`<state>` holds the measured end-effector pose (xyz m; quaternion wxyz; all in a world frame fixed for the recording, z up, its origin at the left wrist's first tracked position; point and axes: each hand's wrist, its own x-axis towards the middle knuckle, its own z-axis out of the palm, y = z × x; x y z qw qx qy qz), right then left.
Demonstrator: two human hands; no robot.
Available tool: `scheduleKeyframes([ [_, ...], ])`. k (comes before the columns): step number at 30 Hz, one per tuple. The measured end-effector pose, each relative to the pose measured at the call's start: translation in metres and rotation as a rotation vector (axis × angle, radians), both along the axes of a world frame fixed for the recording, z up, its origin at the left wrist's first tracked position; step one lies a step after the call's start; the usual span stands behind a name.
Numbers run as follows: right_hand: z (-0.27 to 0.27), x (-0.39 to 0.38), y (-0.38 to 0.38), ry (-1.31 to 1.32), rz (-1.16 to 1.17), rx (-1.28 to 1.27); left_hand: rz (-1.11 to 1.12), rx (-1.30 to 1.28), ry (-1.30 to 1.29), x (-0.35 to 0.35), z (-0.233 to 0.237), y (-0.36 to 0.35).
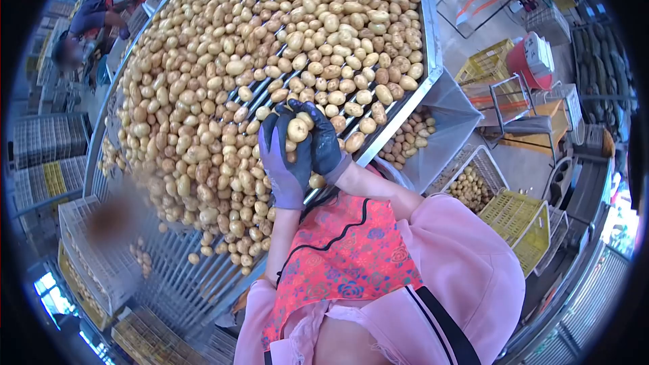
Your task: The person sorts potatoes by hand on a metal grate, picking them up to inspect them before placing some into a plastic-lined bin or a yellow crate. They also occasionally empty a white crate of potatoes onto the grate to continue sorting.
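Observation:
Both hands wear purple gloves with dark palms and meet at the near edge of a sorting table full of potatoes (pixel 203 101). My left hand (pixel 278 159) curls round a few pale potatoes (pixel 297 130) from the left side. From the right, my right hand (pixel 324 143) closes over the same potatoes, its fingers bent toward the left hand. Loose potatoes lie right behind and beside the fingers. Dark slats of the metal roller bed (pixel 253 98) show between them.
Metal edging (pixel 399 118) borders the table on the right. Past it are a potato-filled chute (pixel 409 138), a crate of small potatoes (pixel 473 189), yellow crates (pixel 517 226) and a red bucket (pixel 526 61). A slatted ramp (pixel 182 277) descends at lower left. Another person (pixel 101 17) bends at upper left.

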<state>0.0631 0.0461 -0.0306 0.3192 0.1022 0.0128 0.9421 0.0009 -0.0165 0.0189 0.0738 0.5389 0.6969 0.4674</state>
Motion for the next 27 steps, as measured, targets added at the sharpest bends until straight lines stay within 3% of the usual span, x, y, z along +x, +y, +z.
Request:
scheduleKeyframes([
  [2, 0.0, -0.004, -0.006, -0.292, -0.087, -0.108, -0.029, 0.029, 0.093, 0.003, 0.007, 0.0],
  [4, 0.003, 0.001, -0.009, -0.258, -0.108, -0.16, -0.054, 0.05, 0.243, 0.006, 0.011, 0.002],
  [5, 0.005, 0.005, -0.01, -0.05, -0.083, -0.126, -0.047, 0.048, 0.279, 0.007, 0.016, 0.004],
  [7, -0.006, 0.01, -0.013, 0.122, 0.06, -0.126, -0.09, 0.075, 0.205, 0.005, 0.01, 0.005],
  [9, -0.012, 0.013, -0.011, 0.137, 0.044, -0.08, -0.231, 0.068, 0.114, 0.009, 0.024, 0.008],
  [10, -0.012, 0.015, -0.014, 0.064, -0.006, -0.073, -0.305, -0.122, 0.019, -0.003, -0.003, -0.006],
  [12, 0.001, 0.02, -0.018, -0.094, -0.096, -0.055, -0.31, -0.073, 0.083, 0.009, 0.009, 0.007],
  [13, 0.01, 0.033, -0.019, -0.427, -0.244, 0.02, -0.314, -0.024, 0.139, 0.017, 0.013, 0.014],
  [14, 0.018, 0.038, -0.015, -0.423, -0.251, 0.021, -0.32, -0.021, 0.143, 0.022, 0.012, 0.02],
  [16, 0.026, 0.048, -0.008, -0.354, -0.127, -0.478, -0.211, 0.002, 0.406, 0.031, 0.008, 0.029],
  [17, 0.021, 0.056, -0.008, -0.35, -0.145, -0.482, -0.394, -0.149, 0.351, 0.032, 0.014, 0.035],
  [20, -0.015, 0.093, -0.01, -0.307, -0.201, -0.393, -0.65, -0.311, 0.541, 0.047, 0.009, 0.044],
  [23, -0.012, 0.137, -0.006, -0.273, -0.261, -0.489, -0.719, -0.333, 0.345, 0.072, 0.018, 0.053],
  [24, -0.022, 0.151, -0.005, -0.187, -0.346, -0.49, -0.713, -0.239, 0.356, 0.079, 0.021, 0.052],
  [27, -0.049, 0.21, 0.011, -0.314, -0.741, -0.314, -0.766, -0.253, 0.264, 0.078, 0.023, 0.05],
])
